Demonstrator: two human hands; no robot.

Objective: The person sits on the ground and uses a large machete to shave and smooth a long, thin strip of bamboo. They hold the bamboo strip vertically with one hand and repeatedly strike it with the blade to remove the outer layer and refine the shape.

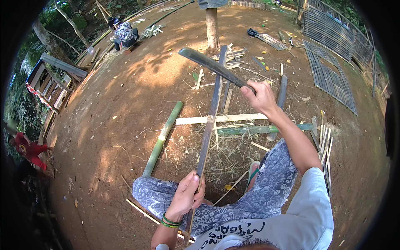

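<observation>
L hand: grip closed round the near end of a long dark bamboo strip, thumb side up, green bands on the wrist.
R hand: grip closed on the handle of a machete, raised above the strip; blade points up-left, curved tip toward the tree trunk.
Bamboo strip: runs from L hand away from the person, tilted a bit right, far end near the trunk base; crosses over a pale flat slat lying sideways on the ground.
Machete vs strip: blade crosses the far part of the strip in view; touching or not, can't tell.
Green pole: round bamboo, on the dirt just left of the strip, roughly parallel, apart from it.
Green split piece: lies sideways under R forearm, beside the pale slat.
Person: seated on the ground, patterned trousers, white shirt, sandal by R knee.
Shavings: dry fibres + thin offcuts w/ splinters spread between the knees and the slat.
Tree trunk: upright, top centre, short cut pieces at its base.
Woven panels: bamboo lattice, flat and leaning, upper right.
Others: one person crouched upper left, another in red at far left edge, both well apart.
</observation>
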